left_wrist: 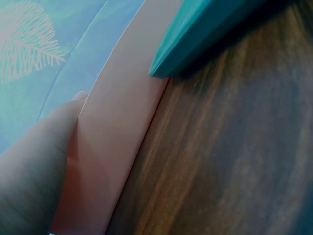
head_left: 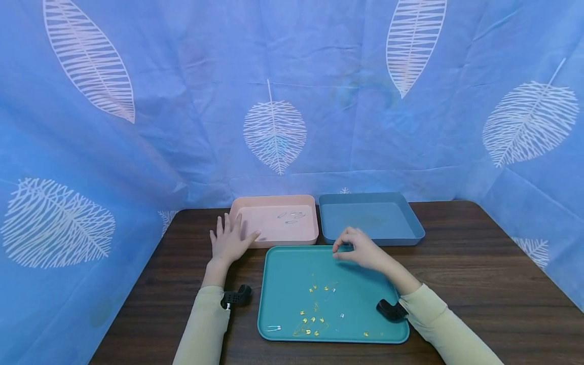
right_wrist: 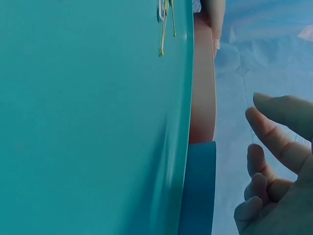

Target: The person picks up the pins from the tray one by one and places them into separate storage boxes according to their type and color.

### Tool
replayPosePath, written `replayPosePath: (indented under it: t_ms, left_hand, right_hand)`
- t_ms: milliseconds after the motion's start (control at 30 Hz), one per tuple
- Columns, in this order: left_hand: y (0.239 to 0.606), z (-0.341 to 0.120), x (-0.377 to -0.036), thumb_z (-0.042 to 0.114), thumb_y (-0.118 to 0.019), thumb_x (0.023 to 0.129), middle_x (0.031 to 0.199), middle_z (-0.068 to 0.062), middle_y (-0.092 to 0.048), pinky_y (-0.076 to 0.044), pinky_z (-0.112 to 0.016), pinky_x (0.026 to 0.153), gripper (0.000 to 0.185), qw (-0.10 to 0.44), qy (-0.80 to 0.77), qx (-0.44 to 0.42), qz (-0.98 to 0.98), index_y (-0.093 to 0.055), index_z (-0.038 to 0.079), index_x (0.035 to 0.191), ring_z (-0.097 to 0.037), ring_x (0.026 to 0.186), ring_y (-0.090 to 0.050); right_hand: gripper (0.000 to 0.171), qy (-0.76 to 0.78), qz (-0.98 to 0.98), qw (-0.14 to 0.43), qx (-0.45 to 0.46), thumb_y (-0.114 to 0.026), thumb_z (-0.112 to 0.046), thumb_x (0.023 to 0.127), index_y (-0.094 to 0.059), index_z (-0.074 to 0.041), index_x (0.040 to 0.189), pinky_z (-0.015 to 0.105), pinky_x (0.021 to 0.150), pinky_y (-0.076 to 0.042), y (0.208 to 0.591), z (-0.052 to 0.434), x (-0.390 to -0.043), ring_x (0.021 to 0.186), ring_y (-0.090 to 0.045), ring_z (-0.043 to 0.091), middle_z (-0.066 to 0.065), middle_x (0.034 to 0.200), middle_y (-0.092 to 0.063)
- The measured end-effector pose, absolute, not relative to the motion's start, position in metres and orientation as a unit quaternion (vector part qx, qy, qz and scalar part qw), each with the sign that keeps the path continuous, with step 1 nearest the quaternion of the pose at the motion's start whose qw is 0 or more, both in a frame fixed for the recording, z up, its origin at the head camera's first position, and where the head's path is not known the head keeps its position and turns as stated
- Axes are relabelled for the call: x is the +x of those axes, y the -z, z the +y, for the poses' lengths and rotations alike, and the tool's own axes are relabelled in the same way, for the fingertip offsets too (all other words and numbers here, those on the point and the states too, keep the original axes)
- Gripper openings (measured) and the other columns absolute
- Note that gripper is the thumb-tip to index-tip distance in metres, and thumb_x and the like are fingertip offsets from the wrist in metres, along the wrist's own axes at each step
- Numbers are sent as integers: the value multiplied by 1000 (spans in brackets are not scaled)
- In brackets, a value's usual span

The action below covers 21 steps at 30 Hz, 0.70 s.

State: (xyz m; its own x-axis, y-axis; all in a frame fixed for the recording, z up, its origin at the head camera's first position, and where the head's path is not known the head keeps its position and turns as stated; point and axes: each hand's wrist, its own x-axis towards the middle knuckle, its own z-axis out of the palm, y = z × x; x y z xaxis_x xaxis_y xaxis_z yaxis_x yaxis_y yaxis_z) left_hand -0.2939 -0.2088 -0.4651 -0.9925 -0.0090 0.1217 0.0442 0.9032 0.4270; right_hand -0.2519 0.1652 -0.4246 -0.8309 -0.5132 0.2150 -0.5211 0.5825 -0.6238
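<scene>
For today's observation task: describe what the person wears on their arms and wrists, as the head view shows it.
Both arms wear long pale yellow-green sleeves reaching the wrists. A small black camera mount sits at the left wrist and another at the right wrist. The left hand and right hand are bare.

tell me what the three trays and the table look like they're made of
The pink tray, blue tray and teal tray look like moulded plastic: uniform colour, rounded rims, matte with a soft sheen. The table shows dark brown wood grain; whether solid wood or laminate cannot be told.
</scene>
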Motion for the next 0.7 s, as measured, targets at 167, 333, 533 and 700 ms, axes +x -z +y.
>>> replayPosePath:
  t_ms: [167, 333, 533, 700]
  left_hand:
    - [464, -208, -293, 72, -47, 88, 163, -20, 5, -1, -72, 113, 94, 58, 225, -6, -973, -13, 20, 158, -43, 150, 11]
    - [465, -208, -293, 73, -47, 87, 163, -21, 4, -2, -72, 112, 95, 60, 222, -8, -973, -13, 19, 158, -44, 150, 8]
    - [465, -209, -293, 73, -48, 87, 163, -21, 3, -1, -72, 112, 95, 61, 228, -11, -972, -13, 19, 158, -45, 150, 7]
    - [464, -209, -292, 72, -47, 87, 163, -20, 5, -1, -72, 113, 95, 57, 231, -12, -971, -13, 19, 158, -44, 150, 7]
  right_hand:
    - [7, -356, -881, -52, 307, -74, -17, 86, -72, -13, 90, 44, 82, -40, 427, 170, -244, 97, -49, 30, 2, 99, -57]
    - [7, -335, -876, -102, 332, -76, -19, 84, -73, -16, 89, 43, 84, -43, 428, 173, -239, 99, -50, 26, 1, 101, -58]
    - [6, -315, -866, -131, 366, -76, -18, 83, -74, -19, 89, 36, 84, -42, 433, 171, -236, 98, -48, 17, -3, 100, -59]
    - [8, -301, -864, -141, 379, -77, -18, 81, -75, -21, 88, 33, 85, -41, 434, 167, -234, 97, -46, 12, -5, 99, -58]
